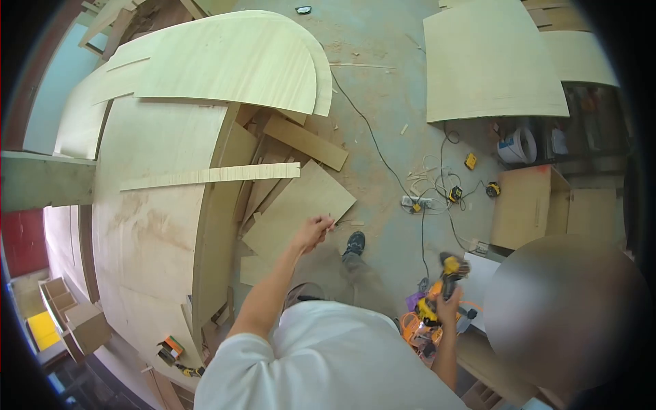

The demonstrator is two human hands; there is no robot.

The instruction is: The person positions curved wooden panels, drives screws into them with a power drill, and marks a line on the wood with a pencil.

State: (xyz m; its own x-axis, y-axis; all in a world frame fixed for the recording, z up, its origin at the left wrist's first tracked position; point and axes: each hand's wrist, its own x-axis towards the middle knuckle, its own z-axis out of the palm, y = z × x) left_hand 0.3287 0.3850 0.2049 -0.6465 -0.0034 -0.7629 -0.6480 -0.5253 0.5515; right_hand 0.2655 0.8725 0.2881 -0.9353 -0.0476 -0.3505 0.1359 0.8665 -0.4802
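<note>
My left hand (313, 233) is raised in front of me, its fingers pinched together. Whatever they hold is too small to make out. Below that hand lies a square plywood sheet (321, 193). At my right side, my right hand (448, 307) grips a yellow and black cordless drill (434, 298), its front end pointing away from me and blurred. Orange cord (412, 326) and a purple item (414, 301) lie beside the drill.
A large wooden workpiece (147, 232) fills the left, bearing a narrow strip (225, 175) and a curved plywood panel (232, 65). Cables run to a power strip (417, 202) on the floor. Cardboard boxes (523, 208) and a blurred person's head (560, 314) are at right.
</note>
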